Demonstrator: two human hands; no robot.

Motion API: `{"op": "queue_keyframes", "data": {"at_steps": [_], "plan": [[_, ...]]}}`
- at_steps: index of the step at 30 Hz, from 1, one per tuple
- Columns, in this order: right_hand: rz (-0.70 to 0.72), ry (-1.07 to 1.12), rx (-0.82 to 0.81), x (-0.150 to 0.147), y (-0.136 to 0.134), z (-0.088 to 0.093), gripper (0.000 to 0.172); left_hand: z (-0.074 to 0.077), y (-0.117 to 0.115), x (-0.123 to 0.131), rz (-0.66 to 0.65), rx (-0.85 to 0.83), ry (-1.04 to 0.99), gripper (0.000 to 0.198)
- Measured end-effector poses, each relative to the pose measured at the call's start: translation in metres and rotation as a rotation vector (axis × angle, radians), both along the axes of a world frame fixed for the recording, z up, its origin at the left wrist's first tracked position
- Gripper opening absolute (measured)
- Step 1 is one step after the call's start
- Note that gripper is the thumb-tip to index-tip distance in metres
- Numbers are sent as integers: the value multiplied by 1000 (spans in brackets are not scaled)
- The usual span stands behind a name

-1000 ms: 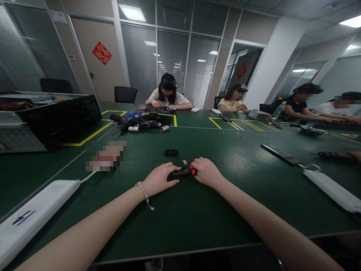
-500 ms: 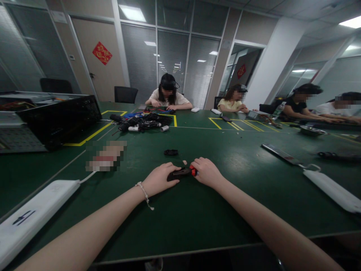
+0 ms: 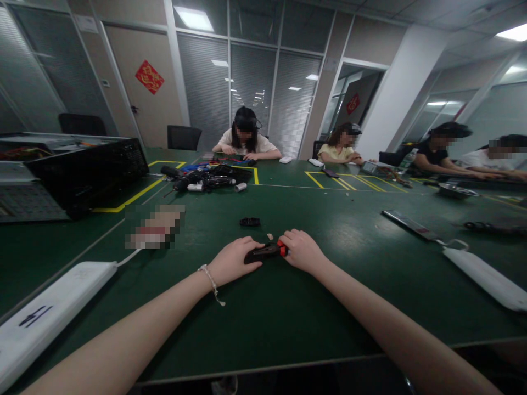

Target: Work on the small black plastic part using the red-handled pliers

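My left hand is closed on a dark plastic-looking piece, thumb above and a finger below it. My right hand is wrapped round the red handles of a pair of pliers. The dark jaws of the pliers meet the piece between my hands, low over the green table; exactly where they grip I cannot tell. Just beyond the pliers lies a small pale scrap. A small black part rests farther forward on the table.
A black computer case stands at the left. White power banks lie at both sides, cabled to phones. At the far middle is a heap of dark tools and wires. A metal bowl sits at the right. Several people sit around the table.
The red handles and jaws of the pliers have tilted slightly in my right hand. My left hand and the dark piece have stayed in place.
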State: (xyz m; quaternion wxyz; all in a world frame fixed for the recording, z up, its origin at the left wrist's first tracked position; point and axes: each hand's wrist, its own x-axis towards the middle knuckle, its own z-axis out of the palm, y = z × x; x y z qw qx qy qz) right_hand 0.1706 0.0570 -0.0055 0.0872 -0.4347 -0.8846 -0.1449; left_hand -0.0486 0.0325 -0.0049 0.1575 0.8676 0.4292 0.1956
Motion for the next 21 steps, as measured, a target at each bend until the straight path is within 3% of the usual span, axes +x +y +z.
{"op": "queue_keyframes", "data": {"at_steps": [21], "plan": [[7,-8,16,1,0,-1,16,-1,0,0,-14,27,-2,39]]}}
